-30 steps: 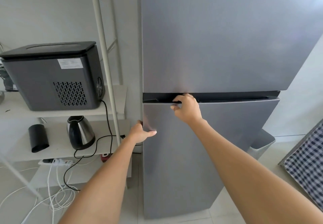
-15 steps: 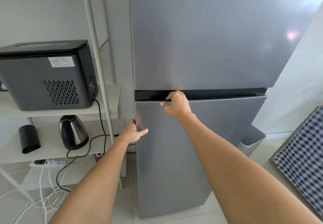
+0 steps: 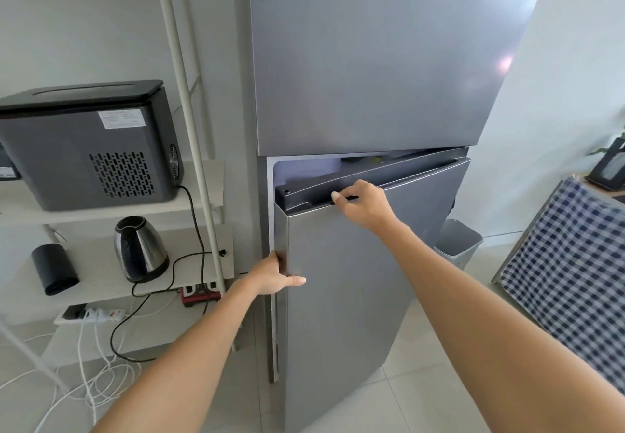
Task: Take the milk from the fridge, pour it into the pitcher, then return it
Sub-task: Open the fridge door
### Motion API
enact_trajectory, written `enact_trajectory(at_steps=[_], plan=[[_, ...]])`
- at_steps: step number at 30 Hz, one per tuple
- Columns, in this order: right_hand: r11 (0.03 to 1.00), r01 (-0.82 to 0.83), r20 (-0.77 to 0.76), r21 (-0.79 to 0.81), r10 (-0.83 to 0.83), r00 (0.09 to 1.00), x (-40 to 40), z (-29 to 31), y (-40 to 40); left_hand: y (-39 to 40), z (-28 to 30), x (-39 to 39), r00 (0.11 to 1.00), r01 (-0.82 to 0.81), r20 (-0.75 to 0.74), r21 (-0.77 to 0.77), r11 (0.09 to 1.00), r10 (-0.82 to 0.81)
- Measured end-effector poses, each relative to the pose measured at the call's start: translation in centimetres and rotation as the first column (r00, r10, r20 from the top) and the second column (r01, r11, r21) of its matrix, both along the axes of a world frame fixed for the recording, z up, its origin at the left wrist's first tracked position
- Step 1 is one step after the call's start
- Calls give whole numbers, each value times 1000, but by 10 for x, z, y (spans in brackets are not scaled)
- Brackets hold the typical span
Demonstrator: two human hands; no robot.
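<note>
A tall grey two-door fridge (image 3: 365,60) fills the middle of the head view. Its lower door (image 3: 345,304) stands slightly ajar, swung out at its left edge, with a narrow gap showing the white seal. My right hand (image 3: 363,204) grips the recessed handle along the door's top edge. My left hand (image 3: 275,278) holds the door's left edge, fingers wrapped around it and thumb on the front. The fridge's inside is hidden, and neither milk nor a pitcher is in view.
A white shelf rack (image 3: 189,128) at the left carries a dark countertop appliance (image 3: 88,145), a steel kettle (image 3: 140,250), a black cup (image 3: 54,268) and power strips with cables. A grey bin (image 3: 460,246) and a blue checked cloth (image 3: 568,270) are at the right.
The lower fridge door was shut before; it has now swung out a little at its left edge, pulled by both hands. My view has shifted slightly.
</note>
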State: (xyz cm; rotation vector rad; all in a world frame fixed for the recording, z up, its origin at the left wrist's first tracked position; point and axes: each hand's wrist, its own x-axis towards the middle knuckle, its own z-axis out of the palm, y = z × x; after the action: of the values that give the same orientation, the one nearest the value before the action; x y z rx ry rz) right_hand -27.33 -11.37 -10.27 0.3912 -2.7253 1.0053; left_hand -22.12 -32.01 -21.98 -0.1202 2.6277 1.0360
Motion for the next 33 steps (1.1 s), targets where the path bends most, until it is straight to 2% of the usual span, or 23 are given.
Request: enact_trajectory(at_steps=[6, 14, 18, 25, 29, 33], plan=[[992, 126, 9, 18, -127, 992, 58, 2, 28, 40, -3, 55, 993, 87, -81, 65, 994, -81], [957, 218, 63, 193, -234, 970, 128, 11, 82, 100, 4, 116, 969, 229, -90, -19, 973, -230], [946, 266, 118, 185, -290, 950, 154, 19, 115, 137, 10, 134, 931, 348, -110, -24, 937, -349], [914, 291, 218, 283, -357, 908, 185, 48, 178, 225, 15, 156, 868, 483, -123, -15, 876, -481], [902, 332, 219, 277, -395, 892, 200, 62, 224, 274, 16, 167, 825, 555, -102, -43, 831, -556], [868, 411, 166, 278, -465, 870, 210, 63, 266, 319, 21, 171, 772, 634, -82, 11, 774, -631]])
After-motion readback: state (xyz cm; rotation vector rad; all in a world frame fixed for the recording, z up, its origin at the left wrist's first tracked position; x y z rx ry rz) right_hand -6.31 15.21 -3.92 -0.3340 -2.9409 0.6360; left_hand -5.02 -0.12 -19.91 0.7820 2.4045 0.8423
